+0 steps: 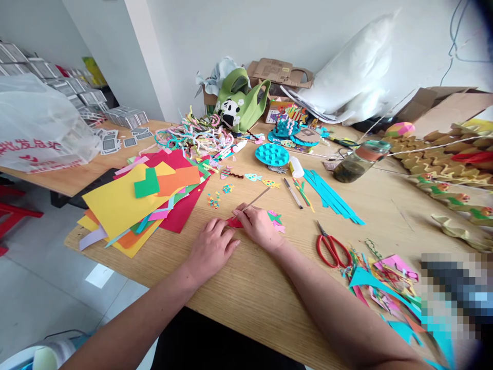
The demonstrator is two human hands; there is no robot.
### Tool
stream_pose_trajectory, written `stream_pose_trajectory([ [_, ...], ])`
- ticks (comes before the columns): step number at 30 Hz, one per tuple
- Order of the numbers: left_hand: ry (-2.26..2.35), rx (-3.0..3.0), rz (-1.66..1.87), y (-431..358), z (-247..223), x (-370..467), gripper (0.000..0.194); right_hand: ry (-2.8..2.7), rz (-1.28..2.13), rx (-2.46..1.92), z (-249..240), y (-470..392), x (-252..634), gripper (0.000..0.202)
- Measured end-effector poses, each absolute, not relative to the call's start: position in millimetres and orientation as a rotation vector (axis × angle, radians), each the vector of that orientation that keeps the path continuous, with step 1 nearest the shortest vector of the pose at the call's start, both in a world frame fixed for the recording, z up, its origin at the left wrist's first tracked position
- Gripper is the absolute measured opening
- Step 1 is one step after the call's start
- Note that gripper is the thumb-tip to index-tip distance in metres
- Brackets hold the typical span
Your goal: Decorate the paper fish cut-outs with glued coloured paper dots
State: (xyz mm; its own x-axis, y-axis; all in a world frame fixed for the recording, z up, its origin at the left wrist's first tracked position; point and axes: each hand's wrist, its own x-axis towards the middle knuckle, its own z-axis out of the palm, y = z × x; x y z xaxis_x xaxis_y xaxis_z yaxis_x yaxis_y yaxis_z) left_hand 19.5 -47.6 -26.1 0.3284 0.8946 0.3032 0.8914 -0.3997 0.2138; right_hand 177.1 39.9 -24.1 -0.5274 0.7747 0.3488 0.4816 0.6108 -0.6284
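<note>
Where two hands [213, 244] [259, 226] lie close, one red cutout [234, 222], one held stick [256, 200]

Red Chinese characters [31, 146] reading 批发 mark the white plastic bag [46, 110]; smaller red lettering [54, 165] beneath is too blurred to read.

Held piece [234, 222] between paper stack [119, 200] left, scissors [326, 238] right.
</note>
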Motion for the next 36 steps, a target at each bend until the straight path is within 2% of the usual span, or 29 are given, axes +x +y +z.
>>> stream_pose_trajectory([
  [12, 1.7, 2.544, 0.638, -48.0, -27.0, 18.5, 0.023, -2.019, 0.606, -1.088, -23.0, 44.2, 183.1, 0.043],
  [32, 1.697, 2.524, 0.622, -48.3, -23.9, 18.7, 0.023, -2.192, 0.447, -1.153, -25.5, 45.5, 186.4, 0.042],
  [36, 1.693, 2.525, 0.647, -48.0, -25.5, 18.5, 0.021, -2.136, 0.548, -1.161, -23.1, 44.8, 186.1, 0.043],
])
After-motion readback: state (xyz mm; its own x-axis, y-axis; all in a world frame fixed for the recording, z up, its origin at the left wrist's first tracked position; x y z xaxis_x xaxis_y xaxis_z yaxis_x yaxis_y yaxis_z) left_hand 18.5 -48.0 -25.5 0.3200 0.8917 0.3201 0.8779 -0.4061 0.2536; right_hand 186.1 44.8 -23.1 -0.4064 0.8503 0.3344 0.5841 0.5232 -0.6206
